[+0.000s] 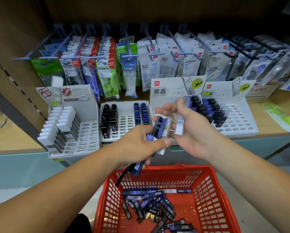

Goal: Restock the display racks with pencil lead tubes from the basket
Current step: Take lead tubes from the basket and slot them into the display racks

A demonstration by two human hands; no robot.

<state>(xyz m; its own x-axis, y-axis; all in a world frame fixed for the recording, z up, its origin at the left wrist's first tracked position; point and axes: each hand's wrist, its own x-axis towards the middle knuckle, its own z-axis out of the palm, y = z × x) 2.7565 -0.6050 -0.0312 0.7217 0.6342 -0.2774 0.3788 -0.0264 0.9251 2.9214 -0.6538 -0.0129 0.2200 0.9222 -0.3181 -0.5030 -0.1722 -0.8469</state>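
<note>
My left hand (137, 147) grips a bundle of several pencil lead tubes (161, 127), dark, blue and clear ones, above the red basket (213, 195). My right hand (191, 130) is just to its right and pinches a clear tube marked HB 0.5 (180, 123). Both hands hover in front of the white display racks on the shelf. More loose tubes (151, 204) lie in the bottom of the basket. The rack behind my right hand (166, 93) is mostly hidden.
Further white racks stand on the shelf: one with white-capped tubes (90, 140) at left, one with black and blue tubes (125, 125) in the middle, one with dark tubes (241, 118) at right. Hanging packets (129, 69) fill hooks above. A green item (282, 116) lies far right.
</note>
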